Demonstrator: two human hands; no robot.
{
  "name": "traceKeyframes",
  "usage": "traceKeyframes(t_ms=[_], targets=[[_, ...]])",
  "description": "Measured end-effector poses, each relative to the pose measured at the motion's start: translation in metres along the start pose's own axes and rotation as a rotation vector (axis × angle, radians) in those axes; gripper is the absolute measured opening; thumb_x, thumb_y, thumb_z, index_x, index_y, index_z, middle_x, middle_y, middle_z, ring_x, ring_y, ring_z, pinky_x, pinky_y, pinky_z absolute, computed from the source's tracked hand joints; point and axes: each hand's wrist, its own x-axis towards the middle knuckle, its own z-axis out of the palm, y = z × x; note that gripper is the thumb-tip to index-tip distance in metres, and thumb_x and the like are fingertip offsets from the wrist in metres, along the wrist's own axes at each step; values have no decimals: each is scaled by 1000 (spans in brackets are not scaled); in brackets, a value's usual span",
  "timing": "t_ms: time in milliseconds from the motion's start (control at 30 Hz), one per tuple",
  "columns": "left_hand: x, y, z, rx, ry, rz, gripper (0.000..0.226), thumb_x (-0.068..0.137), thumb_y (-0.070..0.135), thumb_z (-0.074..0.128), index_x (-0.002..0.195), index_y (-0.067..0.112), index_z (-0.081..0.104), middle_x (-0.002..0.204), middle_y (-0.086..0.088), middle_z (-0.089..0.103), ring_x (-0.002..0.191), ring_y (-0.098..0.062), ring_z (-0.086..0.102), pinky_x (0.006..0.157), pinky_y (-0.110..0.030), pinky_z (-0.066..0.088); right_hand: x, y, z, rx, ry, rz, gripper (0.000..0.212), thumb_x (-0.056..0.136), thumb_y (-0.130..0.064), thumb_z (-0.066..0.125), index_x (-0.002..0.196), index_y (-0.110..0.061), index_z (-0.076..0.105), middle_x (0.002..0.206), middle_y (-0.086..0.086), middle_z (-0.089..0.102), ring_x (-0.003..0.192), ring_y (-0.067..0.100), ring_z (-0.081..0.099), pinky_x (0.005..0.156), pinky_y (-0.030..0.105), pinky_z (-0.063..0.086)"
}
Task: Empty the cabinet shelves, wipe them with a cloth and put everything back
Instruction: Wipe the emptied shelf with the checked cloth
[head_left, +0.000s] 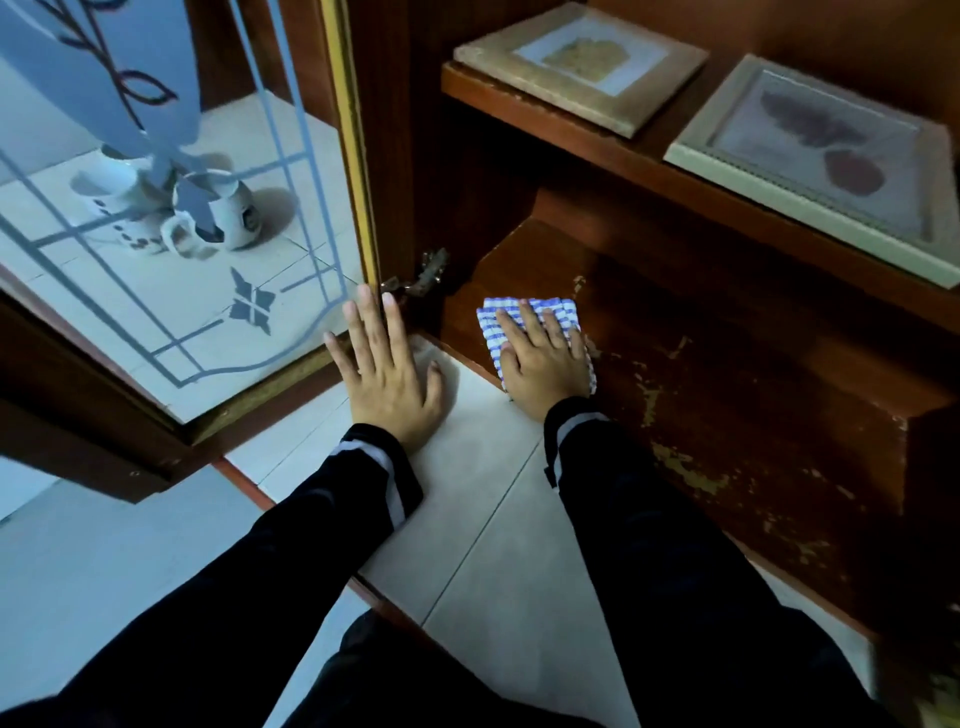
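L hand (387, 376): palm down, flat, fingers straight and spread, tips toward 12 o'clock, thumb on its 3 o'clock side. R hand (540, 358): palm down, flat, fingers straight, tips toward 11 o'clock. L forearm (291, 535) enters from 7 o'clock, R forearm (675, 561) from 5. Dark sleeves (613, 483), pale cuff stripes. Hands side by side, not touching.

2 pic frames (582, 65), 1 cloth (491, 327)

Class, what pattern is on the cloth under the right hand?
Blue and white checks on the cloth, seen in the head view.
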Motion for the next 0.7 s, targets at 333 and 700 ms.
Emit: traceKeyframes(t_ms=[333,700], targets=[[3,1,-2,57,-97,-23,101,72,41,44,154,-4,8,162,-26,9,149,-40,3,117,-56,-12,23,1,0,-71,27,-208,58,93,-40,23,149,-40,37,160,-8,29,146,20,30,117,42,17],[2,-1,-3,41,-36,21,104,69,35,51,155,-3,7,161,-25,5,150,-35,-18,117,-57,-15,37,-8,-6,-60,-83,-304,59,92,-40,18,149,-46,32,162,-15,18,149,14,18,119,37,7]])
